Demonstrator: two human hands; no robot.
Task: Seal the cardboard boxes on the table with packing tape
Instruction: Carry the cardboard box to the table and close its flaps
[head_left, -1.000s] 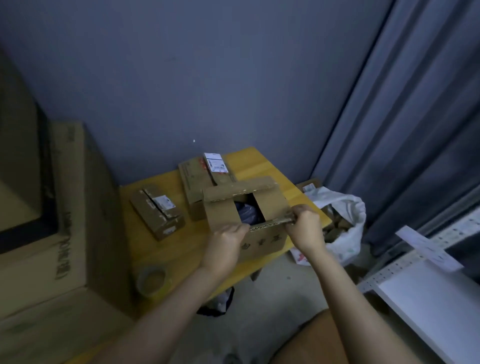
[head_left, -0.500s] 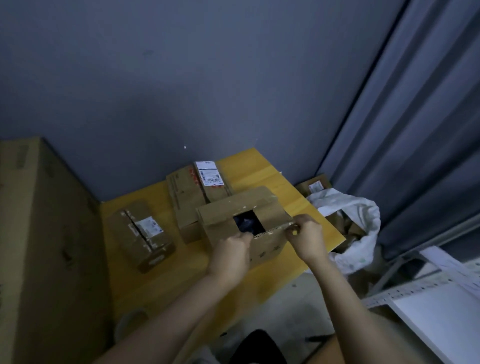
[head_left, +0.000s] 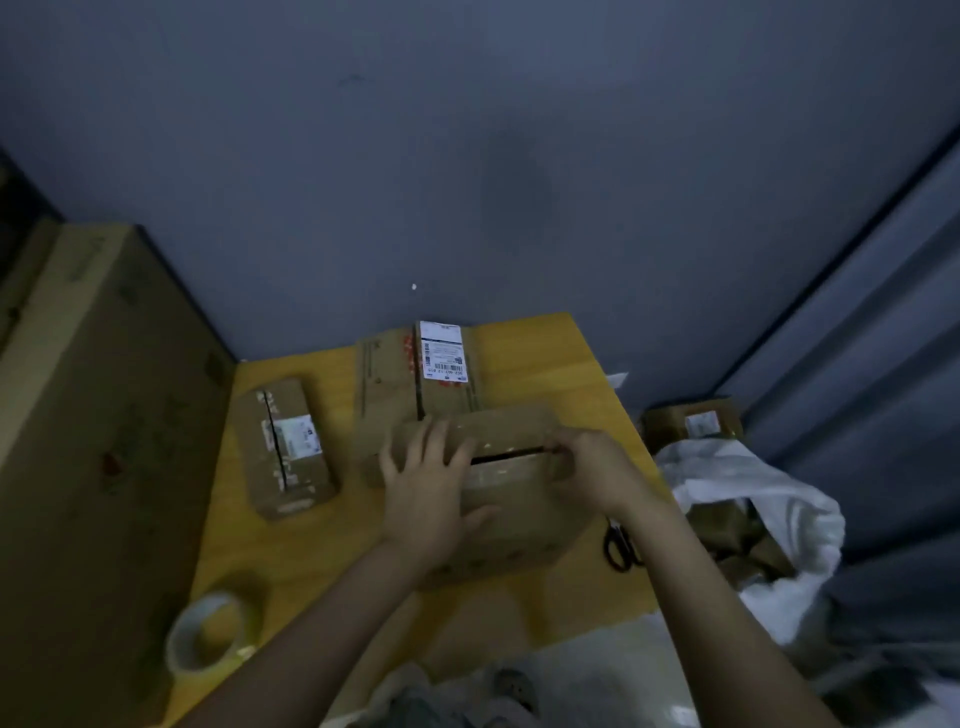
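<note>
Two grips are holding the flaps of the middle box (head_left: 514, 499) down on the counter (head_left: 322, 551).
The left grip (head_left: 426, 488) is pressing flat on top, fingers spread. The right grip (head_left: 592, 467) is curling its fingers at the right end of the slit; I cannot tell if it is pinching. The tape roll (head_left: 208, 634) is lying at the counter's near-left corner.
</note>
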